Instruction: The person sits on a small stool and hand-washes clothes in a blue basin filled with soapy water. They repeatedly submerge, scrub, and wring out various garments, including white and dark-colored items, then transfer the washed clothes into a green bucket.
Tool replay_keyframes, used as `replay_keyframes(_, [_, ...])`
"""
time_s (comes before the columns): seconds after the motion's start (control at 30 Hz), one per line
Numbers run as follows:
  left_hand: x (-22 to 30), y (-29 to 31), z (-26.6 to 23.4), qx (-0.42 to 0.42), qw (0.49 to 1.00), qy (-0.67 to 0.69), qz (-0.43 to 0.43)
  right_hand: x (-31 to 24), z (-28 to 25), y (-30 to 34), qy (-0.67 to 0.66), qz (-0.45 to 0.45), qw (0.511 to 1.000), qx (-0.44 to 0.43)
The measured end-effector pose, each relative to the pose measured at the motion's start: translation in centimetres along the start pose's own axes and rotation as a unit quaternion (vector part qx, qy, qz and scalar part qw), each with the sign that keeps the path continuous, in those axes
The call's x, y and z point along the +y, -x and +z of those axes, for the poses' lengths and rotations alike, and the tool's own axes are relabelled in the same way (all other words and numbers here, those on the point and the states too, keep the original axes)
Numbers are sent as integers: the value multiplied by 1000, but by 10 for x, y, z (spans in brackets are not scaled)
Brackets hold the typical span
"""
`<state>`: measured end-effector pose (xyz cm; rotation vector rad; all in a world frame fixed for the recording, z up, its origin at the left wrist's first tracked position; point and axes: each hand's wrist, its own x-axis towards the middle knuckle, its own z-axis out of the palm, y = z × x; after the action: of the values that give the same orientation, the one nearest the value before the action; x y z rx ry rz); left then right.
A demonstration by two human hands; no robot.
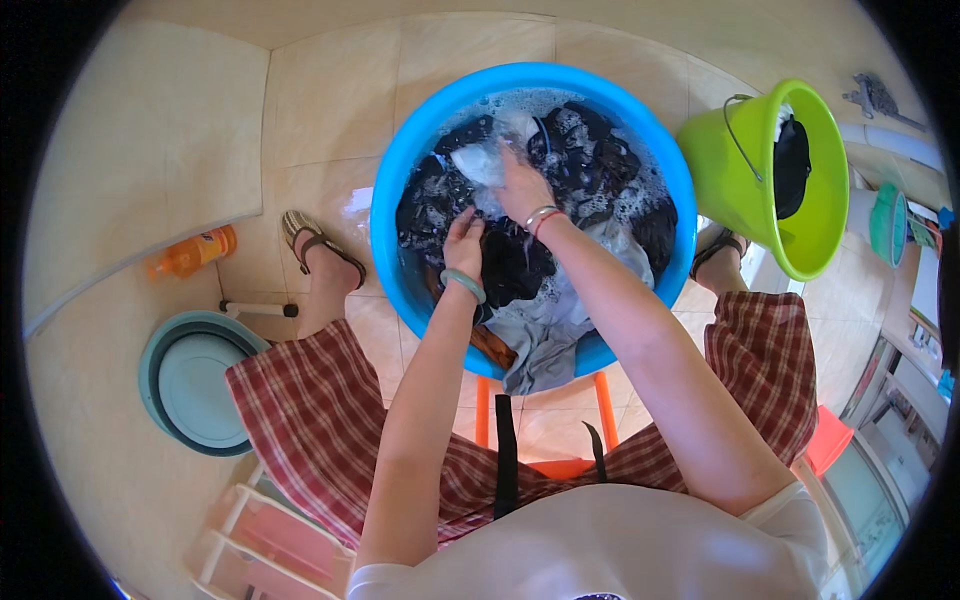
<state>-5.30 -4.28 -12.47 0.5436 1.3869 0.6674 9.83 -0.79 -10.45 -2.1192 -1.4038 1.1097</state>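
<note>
A round blue basin point(684, 190) full of sudsy water and soaked dark clothes point(600, 160) stands in front of me. My right hand point(522, 188) reaches into its middle, fingers closed at a wet white cloth point(478, 165) among the suds; the fingertips are partly hidden. To its lower left, my left hand point(464, 243) is held above the dark clothes with its fingers drawn together. Whatever those fingers may hold, I cannot make out. A light grey garment point(560, 335) hangs over the basin's near rim, beside a brown piece of cloth point(492, 347).
A tilted lime-green bucket point(725, 195) with dark and white cloth inside stands to the right. On the left are an orange bottle point(197, 250) and a grey-green basin point(160, 400). Orange legs point(607, 410) show beneath the blue basin. A pink-and-white rack point(270, 530) is at lower left.
</note>
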Motion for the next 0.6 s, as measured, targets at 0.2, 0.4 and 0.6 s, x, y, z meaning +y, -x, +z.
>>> replay_keyframes(0.2, [1, 3, 10, 15, 999, -34, 11, 40, 0, 20, -18, 59, 993, 100])
replay_keyframes(0.4, [6, 35, 29, 50, 967, -156, 197, 17, -49, 92, -274, -57, 947, 160])
replay_keyframes(0.6, [54, 62, 60, -24, 888, -265, 375, -60, -152, 163, -490, -47, 866, 90])
